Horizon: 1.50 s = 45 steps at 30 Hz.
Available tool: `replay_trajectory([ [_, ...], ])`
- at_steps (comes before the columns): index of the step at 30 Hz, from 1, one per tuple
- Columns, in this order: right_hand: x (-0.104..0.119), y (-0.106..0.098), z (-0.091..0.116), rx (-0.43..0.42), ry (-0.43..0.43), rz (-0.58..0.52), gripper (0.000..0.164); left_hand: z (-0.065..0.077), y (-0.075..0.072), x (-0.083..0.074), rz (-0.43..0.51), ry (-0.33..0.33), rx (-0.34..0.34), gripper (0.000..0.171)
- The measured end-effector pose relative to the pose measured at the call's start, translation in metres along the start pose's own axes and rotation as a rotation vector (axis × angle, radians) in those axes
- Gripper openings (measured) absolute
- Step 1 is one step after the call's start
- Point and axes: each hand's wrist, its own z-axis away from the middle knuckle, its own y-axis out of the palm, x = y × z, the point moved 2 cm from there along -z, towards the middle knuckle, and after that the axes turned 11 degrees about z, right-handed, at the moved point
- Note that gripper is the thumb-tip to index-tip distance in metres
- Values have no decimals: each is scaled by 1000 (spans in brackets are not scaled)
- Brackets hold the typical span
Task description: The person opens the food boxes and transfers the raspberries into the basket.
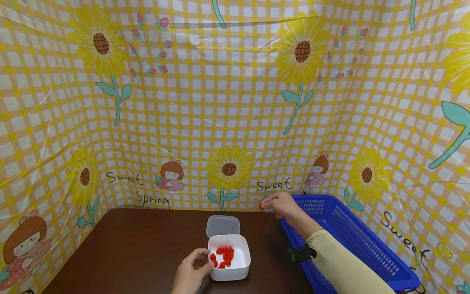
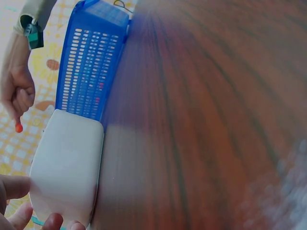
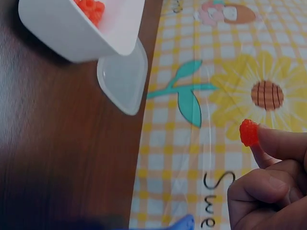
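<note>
A small red raspberry-like piece point(image 3: 249, 132) is pinched between the thumb and finger of my right hand point(image 1: 282, 207), raised near the back edge of the table beside the blue basket. My left hand point(image 1: 191, 270) rests at the left side of a white square container point(image 1: 229, 274), its fingers and thumb touching the wall and rim. Several similar red pieces point(image 1: 228, 256) lie inside the container, mostly toward its left and middle. In the left wrist view the container's outer side point(image 2: 67, 163) hides what it holds.
Behind the container lies a translucent lid point(image 1: 223, 226) on the dark brown table point(image 1: 147, 245). A blue perforated basket point(image 1: 367, 245) stands along the right side. A checked, flower-printed cloth point(image 1: 227, 102) walls in the back and both sides.
</note>
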Motion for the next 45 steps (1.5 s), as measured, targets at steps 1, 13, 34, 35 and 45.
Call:
replay_trajectory([
  [1,-2,-3,-1,-3,-1,4,18,0,0,0,1,2,0,34],
  [13,-24,-41,-8,3,34,-28,31,0,-1,0,-2,8,0,34],
  [34,-82,-78,-13,-79,162,71,43,0,-2,-1,-10,8,0,33],
  [35,-85,-79,-12,-82,176,73,46,0,-2,-1,-9,6,0,33],
  [45,-108,-85,-8,-60,222,115,25,0,-1,-1,-10,5,-1,33],
])
